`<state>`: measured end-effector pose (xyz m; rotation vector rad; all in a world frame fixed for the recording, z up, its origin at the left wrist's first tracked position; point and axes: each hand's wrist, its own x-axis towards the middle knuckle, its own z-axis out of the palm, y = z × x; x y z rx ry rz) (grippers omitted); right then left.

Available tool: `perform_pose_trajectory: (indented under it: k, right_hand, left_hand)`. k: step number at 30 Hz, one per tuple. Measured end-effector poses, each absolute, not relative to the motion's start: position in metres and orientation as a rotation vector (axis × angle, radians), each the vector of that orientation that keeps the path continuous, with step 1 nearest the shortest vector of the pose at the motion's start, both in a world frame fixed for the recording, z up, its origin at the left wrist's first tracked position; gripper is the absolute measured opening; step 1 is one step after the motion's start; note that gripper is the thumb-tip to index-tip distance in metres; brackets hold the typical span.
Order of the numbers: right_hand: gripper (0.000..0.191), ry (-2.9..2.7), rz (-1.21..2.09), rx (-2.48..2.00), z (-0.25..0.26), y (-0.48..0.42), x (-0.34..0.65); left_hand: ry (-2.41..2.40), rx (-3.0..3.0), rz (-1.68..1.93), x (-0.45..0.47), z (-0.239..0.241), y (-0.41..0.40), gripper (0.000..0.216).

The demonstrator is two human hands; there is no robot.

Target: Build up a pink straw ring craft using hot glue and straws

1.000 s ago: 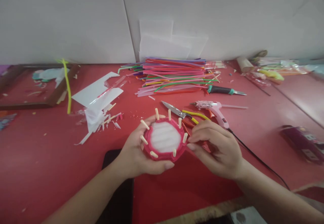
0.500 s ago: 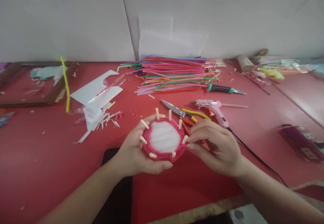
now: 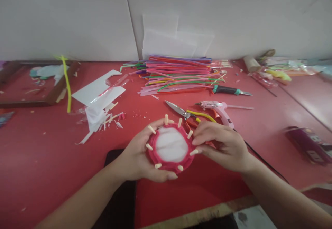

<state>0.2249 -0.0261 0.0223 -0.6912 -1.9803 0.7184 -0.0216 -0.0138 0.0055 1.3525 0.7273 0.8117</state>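
My left hand [image 3: 137, 156] curls round a round pink-rimmed piece [image 3: 153, 151] with a white disc centre, its thumb along the near edge and fingers behind. Several short pale wooden sticks [image 3: 166, 120] stand up and outward from the pink rim. At the right edge, my right hand [image 3: 220, 146] is closed, thumb and forefinger pinching at the rim beside a stick [image 3: 194, 152]; the exact contact is partly hidden. Just beyond my hands lie scissors [image 3: 178, 110] and yellow-handled pliers [image 3: 202, 115], partly covered by the right hand.
A pink glue gun [image 3: 224, 113] with a black cord lies behind my right hand, near a craft knife [image 3: 225, 90]. Coloured pipe cleaners [image 3: 178, 72] are heaped by the wall. White card [image 3: 98, 87], scraps and a dark flat object [image 3: 118, 201] are left; a purple box [image 3: 307, 144] sits right.
The round piece has shifted slightly right and toward me, and tilted a little in my left hand. My right fingertips now sit slightly higher relative to the right-hand stick.
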Motion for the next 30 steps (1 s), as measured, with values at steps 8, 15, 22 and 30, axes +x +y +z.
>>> perform_pose_trajectory:
  k: [8, 15, 22, 30]
  right_hand:
    - [0.025, -1.722, 1.225, -0.733, 0.0154, -0.0293, 0.2289]
    - [0.017, -1.701, 1.308, -0.682, 0.0148, -0.0295, 0.2282]
    - [0.019, -1.681, 1.311, -0.788, 0.0177, -0.0283, 0.2301]
    - [0.024, -1.645, 1.457, -0.777, 0.0183, -0.028, 0.2304]
  left_hand:
    - [0.619, 1.458, 0.708, -0.0241, 0.0041, -0.0172, 0.095]
    - [0.611, 1.408, 0.752, -0.0232, 0.0071, -0.0176, 0.096]
    - [0.662, 1.369, 0.734, -0.0223, 0.0101, -0.0195, 0.093]
    - [0.563, 1.387, 0.785, -0.0241, 0.0088, -0.0192, 0.095]
